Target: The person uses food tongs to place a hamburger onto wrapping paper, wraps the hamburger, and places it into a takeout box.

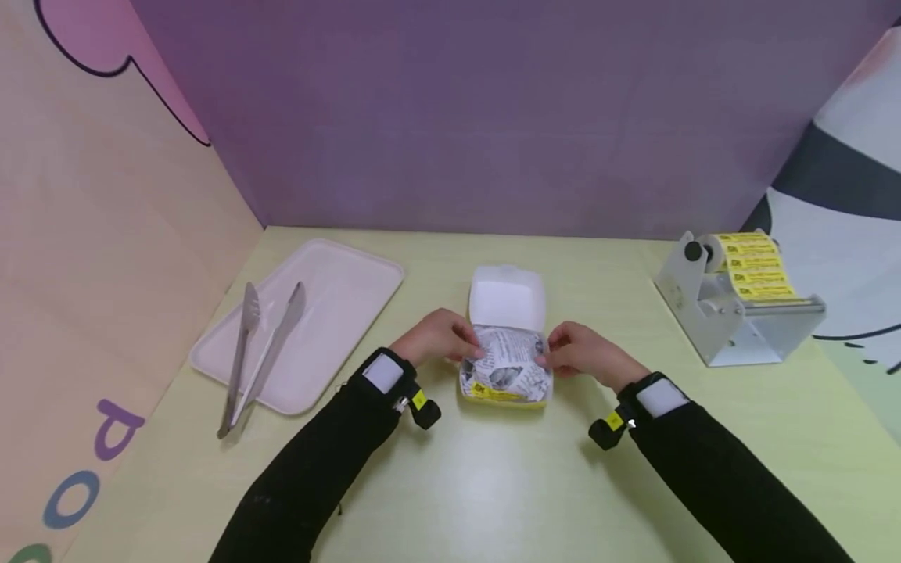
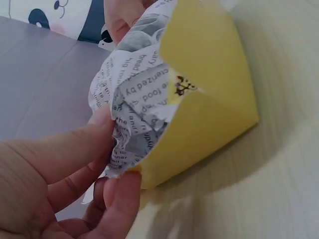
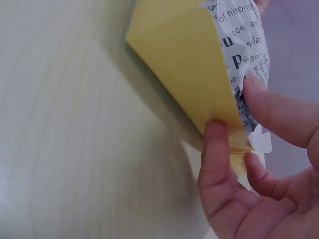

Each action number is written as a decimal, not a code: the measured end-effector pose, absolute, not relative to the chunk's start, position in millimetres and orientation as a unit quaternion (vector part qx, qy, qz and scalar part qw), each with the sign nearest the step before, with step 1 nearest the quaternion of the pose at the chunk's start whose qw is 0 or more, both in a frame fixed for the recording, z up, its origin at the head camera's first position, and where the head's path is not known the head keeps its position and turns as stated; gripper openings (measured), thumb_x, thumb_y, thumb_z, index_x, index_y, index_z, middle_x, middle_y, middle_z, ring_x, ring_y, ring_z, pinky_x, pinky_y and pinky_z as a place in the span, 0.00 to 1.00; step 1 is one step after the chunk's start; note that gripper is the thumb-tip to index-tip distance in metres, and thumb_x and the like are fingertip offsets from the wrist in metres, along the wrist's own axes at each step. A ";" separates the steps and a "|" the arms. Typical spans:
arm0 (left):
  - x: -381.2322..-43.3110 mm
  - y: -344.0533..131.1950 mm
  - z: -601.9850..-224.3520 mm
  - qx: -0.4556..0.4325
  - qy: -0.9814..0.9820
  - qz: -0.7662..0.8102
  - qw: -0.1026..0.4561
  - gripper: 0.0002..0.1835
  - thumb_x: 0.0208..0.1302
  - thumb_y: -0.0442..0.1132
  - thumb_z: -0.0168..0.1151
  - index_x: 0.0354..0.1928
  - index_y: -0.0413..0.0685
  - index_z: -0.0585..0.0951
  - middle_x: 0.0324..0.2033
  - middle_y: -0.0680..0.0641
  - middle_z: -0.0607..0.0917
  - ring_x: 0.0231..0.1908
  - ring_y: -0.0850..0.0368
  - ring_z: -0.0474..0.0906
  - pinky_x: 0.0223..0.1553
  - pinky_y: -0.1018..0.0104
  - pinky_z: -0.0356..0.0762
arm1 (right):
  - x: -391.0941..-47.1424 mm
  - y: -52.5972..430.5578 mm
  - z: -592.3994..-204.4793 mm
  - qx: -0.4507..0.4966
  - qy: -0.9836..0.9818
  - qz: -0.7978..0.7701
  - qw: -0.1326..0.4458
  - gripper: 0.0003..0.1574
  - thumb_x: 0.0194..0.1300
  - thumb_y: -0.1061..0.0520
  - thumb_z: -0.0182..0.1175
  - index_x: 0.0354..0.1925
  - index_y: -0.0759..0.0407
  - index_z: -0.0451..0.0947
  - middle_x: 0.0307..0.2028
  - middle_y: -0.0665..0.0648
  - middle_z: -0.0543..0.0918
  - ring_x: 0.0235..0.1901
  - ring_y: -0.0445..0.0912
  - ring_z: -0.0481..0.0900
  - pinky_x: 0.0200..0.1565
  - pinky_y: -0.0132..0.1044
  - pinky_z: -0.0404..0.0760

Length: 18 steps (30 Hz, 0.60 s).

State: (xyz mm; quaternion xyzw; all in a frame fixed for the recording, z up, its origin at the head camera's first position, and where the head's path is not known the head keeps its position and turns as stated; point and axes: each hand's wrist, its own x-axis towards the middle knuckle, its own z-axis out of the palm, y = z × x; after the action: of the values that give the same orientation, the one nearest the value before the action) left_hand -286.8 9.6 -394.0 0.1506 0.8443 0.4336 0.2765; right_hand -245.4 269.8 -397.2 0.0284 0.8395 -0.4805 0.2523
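A small takeaway box, white inside and yellow outside, stands in the middle of the table with its lid (image 1: 507,301) raised toward the back. Inside lies a packet (image 1: 508,352) wrapped in newsprint-patterned paper, a yellow label (image 1: 493,391) showing at its front. From the left, my left hand (image 1: 439,338) pinches the box's side edge, thumb on the paper and fingers by the yellow wall (image 2: 214,94). On the other side my right hand (image 1: 587,354) holds the opposite edge the same way, its thumb on the paper and one fingertip against the yellow outside (image 3: 174,55).
At the left, metal tongs (image 1: 239,367) lie across a pale rectangular tray (image 1: 345,297), their joined end past its near edge. A metal dispenser (image 1: 732,328) carrying a roll of yellow labels (image 1: 756,266) stands at the right. A purple wall (image 1: 493,117) rises behind the table.
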 end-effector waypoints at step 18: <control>-286.3 12.1 -402.6 0.077 0.778 0.537 0.317 0.47 0.56 0.32 0.72 0.74 0.42 0.55 0.39 0.41 0.84 0.36 0.53 0.82 0.47 0.61 0.77 | -238.5 261.6 -394.1 0.030 0.847 -0.484 0.218 0.52 0.63 0.59 0.66 0.75 0.64 0.47 0.62 0.74 0.64 0.38 0.50 0.83 0.50 0.45 0.78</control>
State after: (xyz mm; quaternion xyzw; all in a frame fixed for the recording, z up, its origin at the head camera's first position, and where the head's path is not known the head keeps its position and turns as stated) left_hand -286.3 12.1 -402.6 0.0775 0.7777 0.5370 0.3175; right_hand -238.5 261.6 -394.1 0.0296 0.8471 -0.4836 0.2182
